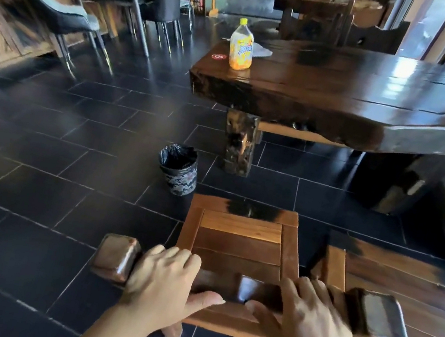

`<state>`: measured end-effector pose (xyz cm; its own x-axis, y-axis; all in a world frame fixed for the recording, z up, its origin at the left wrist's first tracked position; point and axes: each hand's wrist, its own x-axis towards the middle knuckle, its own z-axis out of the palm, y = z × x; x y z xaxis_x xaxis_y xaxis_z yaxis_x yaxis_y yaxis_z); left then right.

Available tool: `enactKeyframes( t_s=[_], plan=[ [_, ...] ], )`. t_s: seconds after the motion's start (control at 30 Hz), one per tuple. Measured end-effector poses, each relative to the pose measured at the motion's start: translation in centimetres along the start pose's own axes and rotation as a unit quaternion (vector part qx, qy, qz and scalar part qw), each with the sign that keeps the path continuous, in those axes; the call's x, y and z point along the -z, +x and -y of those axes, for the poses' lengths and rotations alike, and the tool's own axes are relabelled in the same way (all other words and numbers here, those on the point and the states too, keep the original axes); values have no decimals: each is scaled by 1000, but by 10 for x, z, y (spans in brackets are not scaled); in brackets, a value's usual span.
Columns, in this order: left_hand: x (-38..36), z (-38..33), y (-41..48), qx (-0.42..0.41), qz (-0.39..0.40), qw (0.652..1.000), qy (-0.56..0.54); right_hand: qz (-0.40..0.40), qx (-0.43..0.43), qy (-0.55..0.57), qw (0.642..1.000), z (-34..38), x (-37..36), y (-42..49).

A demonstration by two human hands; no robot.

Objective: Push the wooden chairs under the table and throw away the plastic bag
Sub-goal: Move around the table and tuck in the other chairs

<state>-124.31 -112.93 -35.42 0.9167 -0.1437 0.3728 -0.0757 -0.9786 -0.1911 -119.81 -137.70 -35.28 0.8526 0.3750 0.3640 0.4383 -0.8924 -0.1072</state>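
My L hand & R hand grip brown slatted wooden chair by back rail, ready to push under dark slab desk.

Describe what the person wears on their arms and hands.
Nothing worn shows. The left hand and right hand are bare: no gloves, rings or watch. Both forearms are bare to the picture's edge, no sleeve in view.

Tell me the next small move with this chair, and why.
Probably push the chair forward toward the table: left hand and right hand grip its back rail, it stands short of the table edge with bare floor between, and the bin sits just left of the path, so keep it straight.
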Motion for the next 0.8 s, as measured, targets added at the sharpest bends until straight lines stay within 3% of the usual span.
enactKeyframes(
  t_s=[0.17, 0.3, 0.8],
  plan=[
    [-5, 4, 0, 2, -24, 1000, -4, -32, 71, 25, 997, -6, -11, 9],
    [-5, 6, 2, -1, -33, 999, -10, -6, 71, 13, 997, -2, -7, 8],
    [21, 12, 12, 40, 99, 990, -87, 91, 1, 38, 995, 8, 11, 10]
  ],
)
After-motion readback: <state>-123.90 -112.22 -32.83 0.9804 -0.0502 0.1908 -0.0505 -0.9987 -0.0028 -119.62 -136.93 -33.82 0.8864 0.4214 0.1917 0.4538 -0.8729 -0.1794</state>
